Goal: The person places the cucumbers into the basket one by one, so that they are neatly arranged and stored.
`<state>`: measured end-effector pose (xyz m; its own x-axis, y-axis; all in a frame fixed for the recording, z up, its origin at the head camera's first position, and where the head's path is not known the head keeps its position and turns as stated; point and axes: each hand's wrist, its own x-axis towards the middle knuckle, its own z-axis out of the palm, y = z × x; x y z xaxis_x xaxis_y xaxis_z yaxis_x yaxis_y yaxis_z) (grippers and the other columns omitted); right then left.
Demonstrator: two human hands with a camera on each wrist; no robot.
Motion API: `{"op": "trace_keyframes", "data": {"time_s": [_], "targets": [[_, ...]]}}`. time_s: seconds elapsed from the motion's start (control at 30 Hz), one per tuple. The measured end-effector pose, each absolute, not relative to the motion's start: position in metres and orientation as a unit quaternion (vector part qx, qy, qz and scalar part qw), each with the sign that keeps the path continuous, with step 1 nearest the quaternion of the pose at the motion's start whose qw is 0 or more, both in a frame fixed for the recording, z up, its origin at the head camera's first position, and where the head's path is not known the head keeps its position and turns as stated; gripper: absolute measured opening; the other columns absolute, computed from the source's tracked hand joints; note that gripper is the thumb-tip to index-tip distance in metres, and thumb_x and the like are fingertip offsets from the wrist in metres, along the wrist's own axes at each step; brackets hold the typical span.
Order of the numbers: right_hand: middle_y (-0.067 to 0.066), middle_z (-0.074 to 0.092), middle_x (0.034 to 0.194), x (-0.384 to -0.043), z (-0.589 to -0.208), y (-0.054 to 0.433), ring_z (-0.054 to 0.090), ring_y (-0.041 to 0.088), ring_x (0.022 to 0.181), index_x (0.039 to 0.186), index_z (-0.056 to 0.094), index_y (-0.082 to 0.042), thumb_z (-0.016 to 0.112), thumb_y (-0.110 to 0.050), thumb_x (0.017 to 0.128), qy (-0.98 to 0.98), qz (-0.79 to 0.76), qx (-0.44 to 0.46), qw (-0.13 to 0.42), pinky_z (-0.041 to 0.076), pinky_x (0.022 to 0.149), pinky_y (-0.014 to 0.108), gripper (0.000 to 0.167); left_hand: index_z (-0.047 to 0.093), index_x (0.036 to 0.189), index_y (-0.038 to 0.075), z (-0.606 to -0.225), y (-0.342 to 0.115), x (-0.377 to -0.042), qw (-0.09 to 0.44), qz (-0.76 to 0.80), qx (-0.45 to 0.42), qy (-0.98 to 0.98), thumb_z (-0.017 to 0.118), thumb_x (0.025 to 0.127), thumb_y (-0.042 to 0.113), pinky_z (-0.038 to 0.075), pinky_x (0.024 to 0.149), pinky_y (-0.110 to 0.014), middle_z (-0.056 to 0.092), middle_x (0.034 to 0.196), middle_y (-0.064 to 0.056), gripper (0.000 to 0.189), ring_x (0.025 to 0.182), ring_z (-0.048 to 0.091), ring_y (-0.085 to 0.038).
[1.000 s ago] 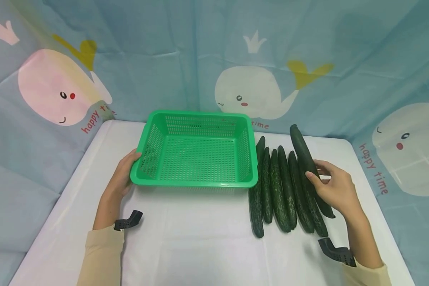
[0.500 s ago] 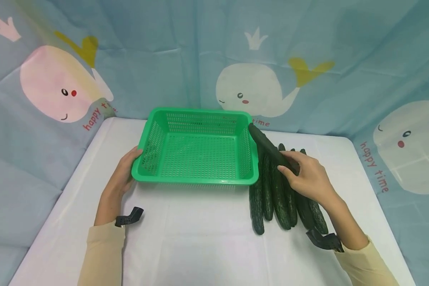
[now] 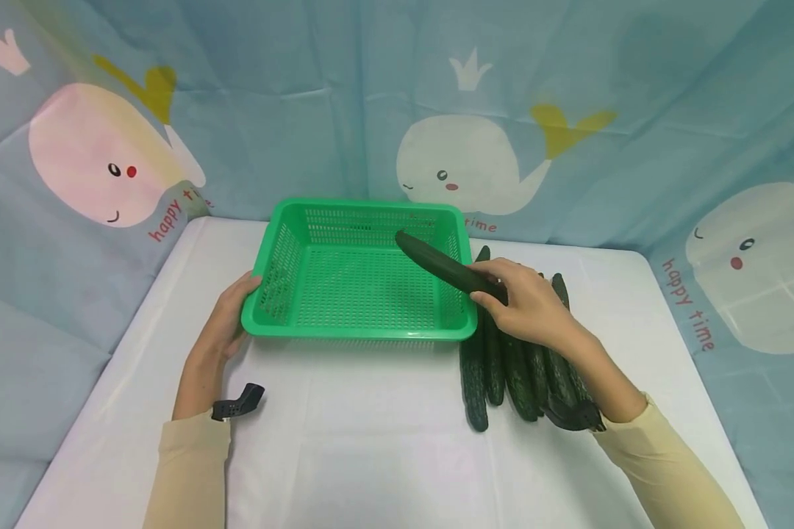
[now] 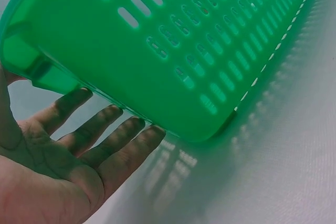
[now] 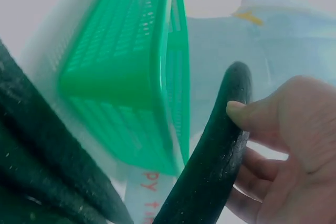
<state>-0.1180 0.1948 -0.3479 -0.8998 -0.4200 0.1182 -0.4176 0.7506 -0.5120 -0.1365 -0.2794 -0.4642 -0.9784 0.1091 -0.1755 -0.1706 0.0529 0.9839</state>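
Note:
My right hand [image 3: 523, 301] grips a dark green cucumber [image 3: 437, 263], thumb on one side and fingers on the other. The cucumber's far end slants over the inside of the green plastic basket [image 3: 360, 332], across its right rim. In the right wrist view, the held cucumber [image 5: 207, 166] is beside the basket's corner [image 5: 113, 85]. At the basket's left side, my left hand [image 3: 228, 312] holds the rim with the thumb over it. The left wrist view shows the fingers [image 4: 126, 153] nearly straight, their tips against the outer wall. No cucumber shows inside the basket.
Several more cucumbers [image 3: 476, 382] lie side by side on the white table [image 3: 364, 455], right of the basket and partly under my right hand and wrist. A blue curtain [image 3: 344, 147] with printed whales hangs behind the table and along both sides.
My right hand has carried the cucumber leftward from the right end of the row, its far end now over the basket. The left hand and basket have stayed in place.

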Motion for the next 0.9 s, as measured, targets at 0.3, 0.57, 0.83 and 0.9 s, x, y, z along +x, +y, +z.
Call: {"op": "trace_keyframes", "data": {"time_s": [0.3,0.57,0.83,0.9], "targets": [[0.012,0.070,0.136,-0.129,-0.345,0.163,0.071,0.029,0.105,0.144,0.063,-0.007,0.072,-0.020,0.102,0.926,-0.274,-0.260,0.023,0.060,0.088,0.050,0.044,0.024,0.168,0.004,-0.461,-0.282,-0.137,0.081,0.685,-0.023,0.724,0.041,0.113,0.048,0.059,0.093,-0.014,0.059,0.147,0.000,0.073,0.114,0.069,0.001],[0.006,0.073,0.130,-0.138,-0.338,0.136,0.073,0.023,0.108,0.142,0.065,-0.012,0.072,-0.024,0.103,0.923,-0.246,-0.294,0.040,0.061,0.080,0.044,0.042,0.024,0.168,0.008,-0.470,-0.280,-0.132,0.091,0.685,-0.045,0.722,0.042,0.112,0.052,0.059,0.091,-0.013,0.058,0.150,-0.006,0.074,0.112,0.069,0.002],[0.006,0.073,0.134,-0.146,-0.337,0.113,0.072,0.023,0.117,0.142,0.066,-0.011,0.071,-0.023,0.103,0.913,-0.235,-0.330,0.040,0.062,0.090,0.044,0.041,0.026,0.167,0.003,-0.468,-0.281,-0.136,0.088,0.700,-0.030,0.708,0.043,0.112,0.047,0.061,0.089,-0.015,0.065,0.133,0.007,0.072,0.108,0.071,0.000],[0.006,0.072,0.137,-0.147,-0.336,0.108,0.071,0.024,0.121,0.142,0.066,-0.011,0.070,-0.024,0.104,0.913,-0.229,-0.334,0.044,0.061,0.095,0.045,0.041,0.026,0.167,0.002,-0.467,-0.281,-0.138,0.091,0.703,-0.026,0.705,0.043,0.113,0.046,0.061,0.089,-0.016,0.065,0.129,0.009,0.072,0.107,0.072,-0.001]]}}
